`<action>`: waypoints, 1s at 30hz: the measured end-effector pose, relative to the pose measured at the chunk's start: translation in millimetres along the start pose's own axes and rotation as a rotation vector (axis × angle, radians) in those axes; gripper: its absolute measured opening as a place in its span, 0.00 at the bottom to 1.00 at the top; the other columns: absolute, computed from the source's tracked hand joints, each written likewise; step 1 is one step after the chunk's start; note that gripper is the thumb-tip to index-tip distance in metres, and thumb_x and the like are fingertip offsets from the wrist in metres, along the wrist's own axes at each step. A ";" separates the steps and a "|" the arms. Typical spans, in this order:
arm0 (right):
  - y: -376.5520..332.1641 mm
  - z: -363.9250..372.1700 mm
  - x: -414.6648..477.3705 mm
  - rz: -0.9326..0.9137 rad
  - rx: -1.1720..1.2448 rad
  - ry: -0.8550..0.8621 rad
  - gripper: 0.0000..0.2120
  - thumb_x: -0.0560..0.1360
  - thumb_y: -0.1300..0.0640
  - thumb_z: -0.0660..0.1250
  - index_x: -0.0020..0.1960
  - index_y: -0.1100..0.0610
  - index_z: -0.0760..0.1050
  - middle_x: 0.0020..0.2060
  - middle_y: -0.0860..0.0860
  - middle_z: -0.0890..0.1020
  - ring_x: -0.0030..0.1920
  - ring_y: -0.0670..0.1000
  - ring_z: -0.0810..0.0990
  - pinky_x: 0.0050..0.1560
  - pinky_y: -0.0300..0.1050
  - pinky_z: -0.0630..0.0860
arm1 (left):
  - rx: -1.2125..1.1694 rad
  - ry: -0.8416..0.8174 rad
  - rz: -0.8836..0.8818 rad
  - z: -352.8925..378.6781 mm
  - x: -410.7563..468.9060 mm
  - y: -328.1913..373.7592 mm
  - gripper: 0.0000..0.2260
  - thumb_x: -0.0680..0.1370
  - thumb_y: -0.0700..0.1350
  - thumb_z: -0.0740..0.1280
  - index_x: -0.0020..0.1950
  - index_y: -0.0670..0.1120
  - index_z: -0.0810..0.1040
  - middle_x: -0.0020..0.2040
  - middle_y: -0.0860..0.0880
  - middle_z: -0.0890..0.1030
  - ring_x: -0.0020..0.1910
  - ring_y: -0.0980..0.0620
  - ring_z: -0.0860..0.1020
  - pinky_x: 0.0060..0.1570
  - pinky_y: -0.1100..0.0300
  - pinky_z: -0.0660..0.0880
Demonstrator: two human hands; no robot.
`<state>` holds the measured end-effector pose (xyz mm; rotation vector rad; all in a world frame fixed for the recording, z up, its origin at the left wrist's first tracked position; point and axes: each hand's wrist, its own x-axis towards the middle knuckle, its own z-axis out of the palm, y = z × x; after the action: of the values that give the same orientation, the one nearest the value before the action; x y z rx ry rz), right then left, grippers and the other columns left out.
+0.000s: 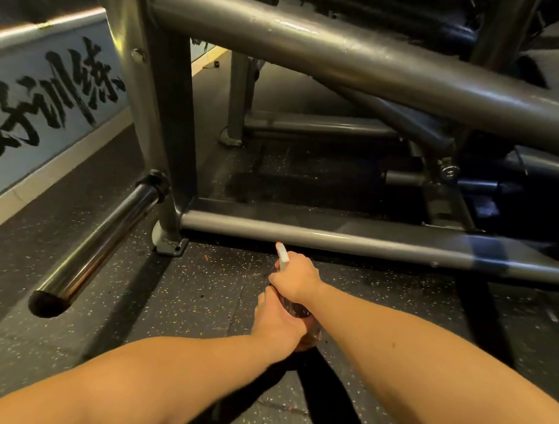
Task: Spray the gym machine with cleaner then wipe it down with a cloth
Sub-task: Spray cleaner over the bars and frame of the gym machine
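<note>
The gym machine is a grey steel frame; its low base bar (350,240) runs across the floor just beyond my hands, and a sloping upper tube (358,61) crosses above. Between my hands is a spray bottle (282,253) with a white nozzle that has an orange tip, aimed at the base bar. My right hand (296,281) grips the bottle's trigger head. My left hand (278,324) holds the clear bottle body from below. No cloth is in view.
A chrome weight peg (91,248) juts out from the upright post (160,117) toward the lower left. Black speckled rubber floor (188,291) lies under the frame. A wall with large black brush lettering (49,99) runs along the left. Dark machine parts crowd the right.
</note>
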<state>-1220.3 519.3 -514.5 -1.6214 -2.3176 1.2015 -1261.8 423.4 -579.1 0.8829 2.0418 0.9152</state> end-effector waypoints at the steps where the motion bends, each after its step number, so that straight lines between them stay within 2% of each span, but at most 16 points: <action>1: 9.0 -5.1 -4.0 0.023 0.017 0.015 0.11 0.74 0.52 0.70 0.54 0.53 0.76 0.49 0.52 0.81 0.54 0.57 0.78 0.60 0.55 0.76 | 0.005 -0.033 0.007 7.2 -2.5 2.9 0.40 0.52 0.64 0.80 0.58 0.59 0.66 0.57 0.55 0.71 0.60 0.51 0.76 0.61 0.49 0.79; 5: 51.3 -28.7 -19.9 0.112 0.065 0.081 0.10 0.73 0.53 0.69 0.51 0.54 0.75 0.47 0.52 0.80 0.54 0.58 0.78 0.58 0.56 0.77 | 0.050 -0.152 0.081 41.3 -12.8 16.1 0.41 0.52 0.65 0.82 0.58 0.61 0.65 0.59 0.56 0.72 0.61 0.53 0.76 0.62 0.49 0.78; 9: 94.3 -59.3 -37.4 0.211 0.043 0.228 0.02 0.76 0.54 0.66 0.47 0.53 0.76 0.43 0.50 0.80 0.51 0.57 0.79 0.59 0.54 0.75 | 0.104 -0.251 0.170 82.9 -25.4 42.4 0.41 0.53 0.66 0.81 0.61 0.61 0.66 0.59 0.56 0.72 0.60 0.52 0.76 0.60 0.50 0.78; 11: 113.9 -74.6 -45.5 0.274 0.036 0.289 0.02 0.76 0.54 0.65 0.45 0.52 0.75 0.43 0.50 0.80 0.50 0.57 0.80 0.58 0.53 0.75 | 0.141 -0.285 0.230 103.7 -29.7 55.1 0.41 0.54 0.66 0.80 0.62 0.59 0.68 0.58 0.55 0.73 0.60 0.51 0.76 0.60 0.50 0.78; 14: 144.5 -95.4 -54.6 0.358 0.102 0.308 0.06 0.74 0.51 0.67 0.49 0.50 0.76 0.47 0.50 0.82 0.52 0.57 0.81 0.59 0.55 0.76 | 0.160 -0.362 0.272 132.6 -33.3 68.8 0.40 0.54 0.66 0.79 0.61 0.58 0.68 0.58 0.55 0.73 0.59 0.52 0.75 0.60 0.50 0.77; 18: 183.7 -124.9 -73.1 0.407 0.167 0.364 0.08 0.75 0.52 0.66 0.51 0.43 0.69 0.47 0.49 0.80 0.54 0.56 0.79 0.61 0.53 0.73 | 0.236 -0.469 0.313 174.5 -34.3 84.9 0.38 0.52 0.65 0.80 0.59 0.59 0.70 0.55 0.55 0.76 0.55 0.53 0.78 0.56 0.50 0.80; 21: 207.7 -145.1 -79.7 0.483 0.257 0.493 0.04 0.77 0.52 0.67 0.45 0.48 0.73 0.43 0.49 0.80 0.51 0.56 0.81 0.60 0.56 0.77 | 0.293 -0.494 0.361 202.2 -32.7 100.2 0.37 0.52 0.64 0.80 0.57 0.59 0.70 0.54 0.55 0.76 0.54 0.53 0.77 0.53 0.51 0.81; 23: 221.6 -157.2 -82.3 0.505 0.276 0.483 0.03 0.77 0.52 0.67 0.48 0.48 0.73 0.45 0.51 0.81 0.50 0.56 0.81 0.60 0.57 0.77 | 0.300 -0.510 0.380 218.0 -33.5 111.1 0.36 0.53 0.63 0.80 0.55 0.58 0.70 0.53 0.55 0.77 0.53 0.53 0.78 0.52 0.50 0.81; 25: 235.8 -169.8 -85.4 0.497 0.253 0.444 0.11 0.76 0.52 0.66 0.55 0.42 0.67 0.47 0.51 0.81 0.52 0.56 0.80 0.62 0.58 0.75 | 0.299 -0.534 0.400 232.2 -37.0 121.5 0.35 0.54 0.63 0.79 0.54 0.57 0.70 0.53 0.54 0.76 0.53 0.52 0.78 0.53 0.49 0.81; 27: 251.1 -181.7 -90.0 0.523 0.279 0.467 0.12 0.76 0.53 0.66 0.57 0.43 0.70 0.45 0.50 0.80 0.53 0.57 0.80 0.63 0.59 0.74 | 0.327 -0.576 0.416 246.9 -43.5 132.9 0.35 0.54 0.63 0.78 0.56 0.55 0.69 0.54 0.54 0.72 0.55 0.51 0.76 0.55 0.49 0.79; 29: 264.0 -192.5 -93.3 0.569 0.318 0.525 0.10 0.77 0.54 0.66 0.58 0.48 0.75 0.45 0.50 0.80 0.53 0.56 0.81 0.62 0.56 0.76 | 0.332 -0.579 0.445 262.3 -45.7 142.2 0.35 0.53 0.64 0.78 0.54 0.56 0.69 0.53 0.54 0.75 0.54 0.51 0.77 0.53 0.48 0.80; 30: 268.9 -197.2 -96.0 0.600 0.347 0.556 0.13 0.78 0.53 0.66 0.62 0.47 0.76 0.46 0.50 0.79 0.53 0.56 0.81 0.59 0.54 0.77 | 0.325 -0.577 0.466 269.9 -45.9 146.5 0.35 0.52 0.65 0.79 0.53 0.57 0.70 0.52 0.54 0.77 0.52 0.51 0.78 0.51 0.47 0.81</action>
<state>-880.0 586.8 -511.5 -2.2094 -1.2603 0.9671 -977.1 547.3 -577.6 1.6324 1.5191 0.4680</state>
